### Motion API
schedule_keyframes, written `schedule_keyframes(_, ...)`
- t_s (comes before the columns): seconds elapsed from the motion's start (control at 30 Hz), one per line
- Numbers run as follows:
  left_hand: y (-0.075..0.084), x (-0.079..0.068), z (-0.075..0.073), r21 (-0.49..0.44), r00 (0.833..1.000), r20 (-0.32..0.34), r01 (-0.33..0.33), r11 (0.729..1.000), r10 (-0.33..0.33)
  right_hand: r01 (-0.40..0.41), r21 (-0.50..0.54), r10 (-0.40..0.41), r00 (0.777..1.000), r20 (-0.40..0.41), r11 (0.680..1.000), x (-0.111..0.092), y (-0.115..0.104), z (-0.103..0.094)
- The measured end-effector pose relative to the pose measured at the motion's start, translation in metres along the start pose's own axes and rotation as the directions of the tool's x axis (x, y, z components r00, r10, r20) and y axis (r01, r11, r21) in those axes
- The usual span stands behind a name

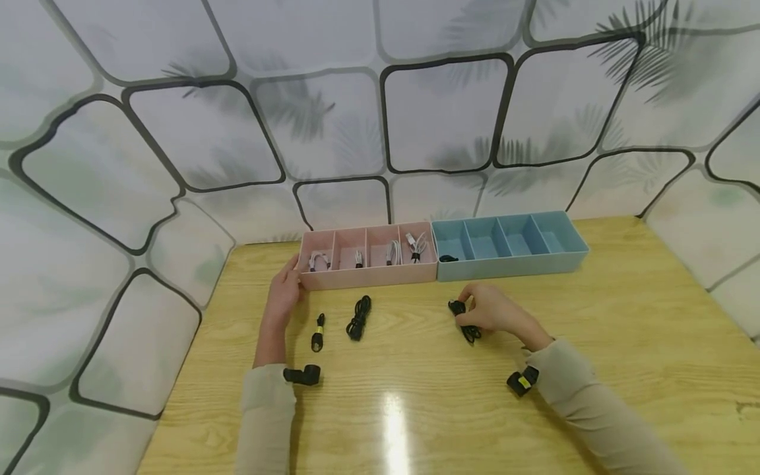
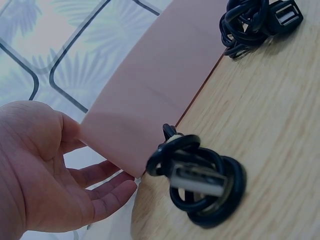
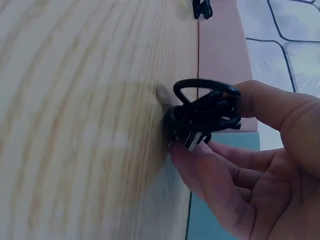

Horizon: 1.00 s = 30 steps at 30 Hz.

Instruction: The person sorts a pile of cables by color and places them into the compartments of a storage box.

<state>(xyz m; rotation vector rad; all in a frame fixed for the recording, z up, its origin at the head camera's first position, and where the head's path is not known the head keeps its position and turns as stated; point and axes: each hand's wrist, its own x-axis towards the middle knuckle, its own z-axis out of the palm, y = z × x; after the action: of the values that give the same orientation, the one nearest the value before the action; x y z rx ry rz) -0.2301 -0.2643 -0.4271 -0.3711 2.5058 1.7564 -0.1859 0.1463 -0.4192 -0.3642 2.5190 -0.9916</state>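
My right hand [image 1: 489,308] pinches a coiled black cable [image 1: 465,322] between thumb and fingers, close over the table in front of the blue box [image 1: 510,265]. In the right wrist view a metal plug end shows among the cable's loops [image 3: 205,112]. My left hand [image 1: 282,293] touches the left end of the pink box [image 1: 368,278], its fingers along the end wall. Before that hand lie a short black cable [image 1: 318,333] with a yellow band and a longer bundled black cable [image 1: 358,318]. Their USB plugs show in the left wrist view.
Both boxes stand end to end near the patterned wall covering [image 1: 338,145]. White cables [image 1: 417,245] lie in the pink box's compartments. A black cable [image 1: 448,258] lies in the blue box's leftmost compartment. The wooden table [image 1: 368,409] extends toward me.
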Motion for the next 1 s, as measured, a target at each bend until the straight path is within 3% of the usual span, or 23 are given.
schedule_keyframes(0.27, 0.0, -0.001, -0.002, -0.005, 1.0, 0.009, -0.009, 1.0, 0.009, 0.013, 0.099, -0.012, 1.0, -0.009, 0.995, -0.003, 0.008, -0.009)
schedule_keyframes(0.57, 0.0, 0.0, -0.002, -0.016, 1.0, 0.014, -0.001, 1.0, 0.001, 0.063, 0.227, -0.029, 0.988, -0.151, 0.972, -0.009, 0.01, -0.042)
schedule_keyframes(0.7, 0.001, -0.001, -0.002, -0.017, 1.0, 0.023, 0.003, 1.0, -0.003, 0.053, 0.265, 0.012, 0.971, -0.24, 0.963, -0.005, 0.01, -0.06)
schedule_keyframes(0.87, 0.002, -0.003, -0.002, -0.02, 1.0, 0.029, 0.011, 1.0, -0.011, 0.033, 0.286, 0.073, 0.933, -0.353, 0.958, 0.004, 0.012, -0.083)
schedule_keyframes(1.0, 0.0, -0.003, -0.002, -0.018, 1.0, 0.031, 0.003, 1.0, -0.002, -0.002, 0.284, 0.113, 0.92, -0.376, 0.959, 0.016, 0.016, -0.097)
